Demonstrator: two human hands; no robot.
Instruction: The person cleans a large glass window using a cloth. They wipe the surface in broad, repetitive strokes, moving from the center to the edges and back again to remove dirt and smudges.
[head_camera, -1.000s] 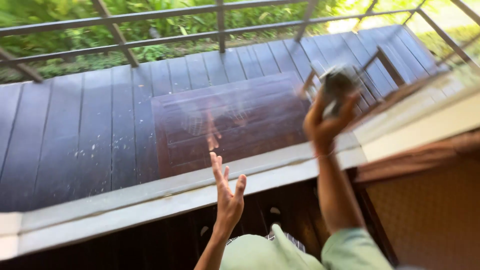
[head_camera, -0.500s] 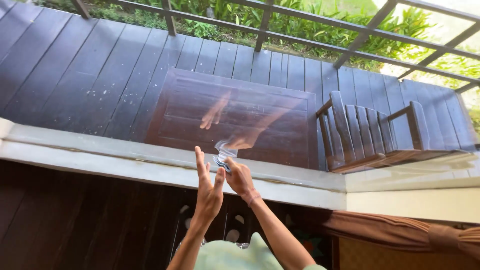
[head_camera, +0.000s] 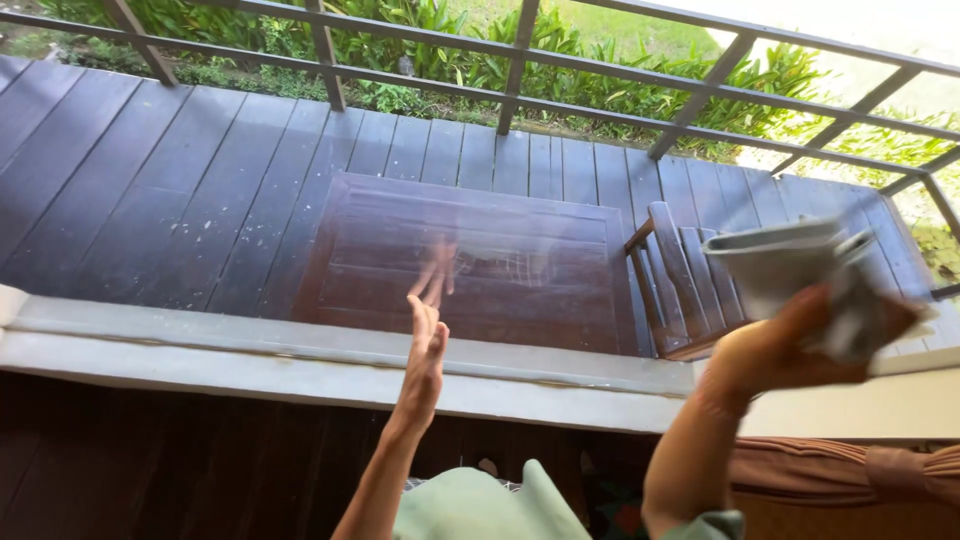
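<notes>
We count two hands: one left hand (head_camera: 425, 345) at six o'clock, one right hand (head_camera: 775, 340) at four. One grey cloth (head_camera: 800, 265), one wooden table (head_camera: 470, 265) at centre, one wooden chair (head_camera: 680, 280) at three, one railing (head_camera: 520, 60) at twelve.

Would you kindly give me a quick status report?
Left hand open, flat at the window glass. Right hand raised, gripping grey cloth. Nothing between them.

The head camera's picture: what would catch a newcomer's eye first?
Most striking is the crumpled grey cloth clutched in the raised right hand at the right edge. In the middle, the open left hand is lifted flat toward a window pane, its faint reflection just above it. Beyond the glass lie a dark wooden slatted table and a wooden slatted chair on a plank deck.
</notes>
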